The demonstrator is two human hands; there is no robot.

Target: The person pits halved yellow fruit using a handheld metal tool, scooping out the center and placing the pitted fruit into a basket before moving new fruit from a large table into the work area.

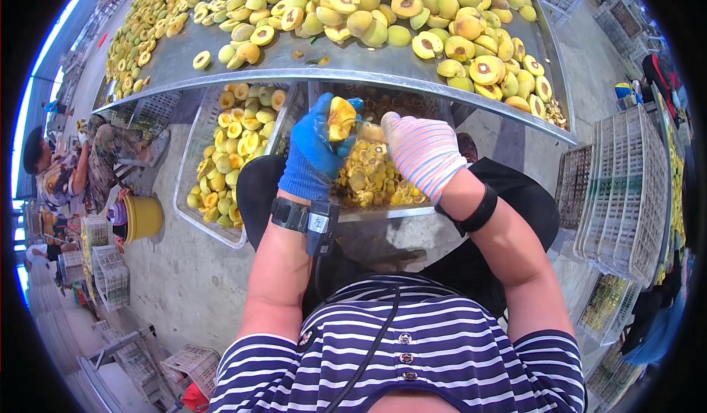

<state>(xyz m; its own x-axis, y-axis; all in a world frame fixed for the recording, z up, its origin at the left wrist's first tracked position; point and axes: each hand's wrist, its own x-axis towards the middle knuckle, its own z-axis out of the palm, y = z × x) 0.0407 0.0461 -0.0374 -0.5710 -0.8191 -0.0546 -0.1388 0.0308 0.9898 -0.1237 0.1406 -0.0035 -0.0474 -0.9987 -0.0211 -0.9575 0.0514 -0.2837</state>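
Striped shirt (398, 339): soft navy and white cloth, round buttons (406, 358) down the front, thin black cable (368, 347) lying across.
Wristbands: a black strap (482, 210) on the right; a boxy dark device (321, 229) on the left, with a small pale label.
Left hand (320, 144): covered by a blue glove with a snug knitted cuff; fingers bent closely round a piece of fruit, gripping firmly.
Piece of fruit (342, 120): yellow, rounded, moist-looking, browned in places; held up in the left hand above the front crate.
Right hand (423, 151): in a pale, finely striped cloth glove; fingers curled inward, near the fruit; cannot tell whether anything is in the grip.
Front crate (398, 214): pale rim, below both hands; filled with ragged yellow scraps (375, 177).
Left crate (210, 230): whitish plastic, rounded corner; heaped with smooth fruit halves (236, 140).
Table (173, 56): smooth grey metal, raised edge; loaded with a mound of greenish-yellow fruit (383, 8), many cut faces showing brown hollows.
Bucket (143, 218): yellow, round-walled, on grey concrete floor (177, 288).
Stacked crates (618, 199): pale slatted plastic, at right.
Co-worker (66, 173): seated at far left, in patterned clothes.
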